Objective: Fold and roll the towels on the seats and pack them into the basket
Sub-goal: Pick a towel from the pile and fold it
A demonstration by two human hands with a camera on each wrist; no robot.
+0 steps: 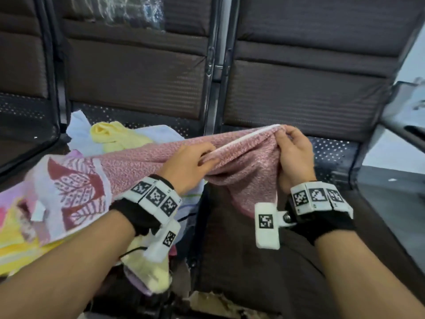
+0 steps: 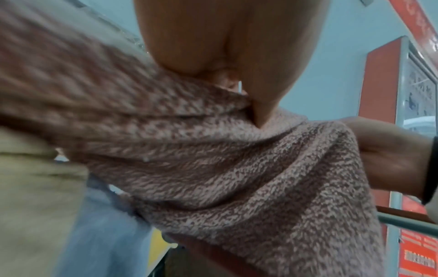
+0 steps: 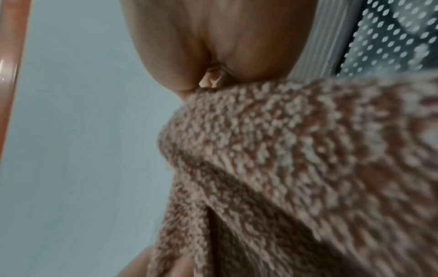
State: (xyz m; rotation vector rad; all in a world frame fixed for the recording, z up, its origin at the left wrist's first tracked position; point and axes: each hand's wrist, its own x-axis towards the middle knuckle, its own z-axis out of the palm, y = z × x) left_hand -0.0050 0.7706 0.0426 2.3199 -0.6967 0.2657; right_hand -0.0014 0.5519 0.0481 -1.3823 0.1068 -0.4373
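Both hands are engaged on one pink speckled towel (image 1: 241, 157), held in the air at centre frame above the dark seat (image 1: 253, 261). The left hand (image 1: 190, 162) pinches the white-trimmed top edge (image 1: 248, 135) between thumb and fingers; the right hand (image 1: 293, 153) pinches the same edge at its corner, further right and slightly higher. The hem runs taut between the two grips, apparently to straighten the edge so a fold can be lined up. Below the hem the cloth sags in a loose pocket and hangs toward the lower centre. Its far end, bearing a red leaf pattern (image 1: 76, 192), trails off to the left of the frame over the pile of other towels (image 1: 119, 137), yellow, pale blue and lilac, heaped on the left seat. The wrist views confirm fingers closed on the fabric (image 2: 237, 159) (image 3: 284, 150). No basket is identifiable in any view. Judgement: the fold on this towel is only starting; rolling and packing remain.
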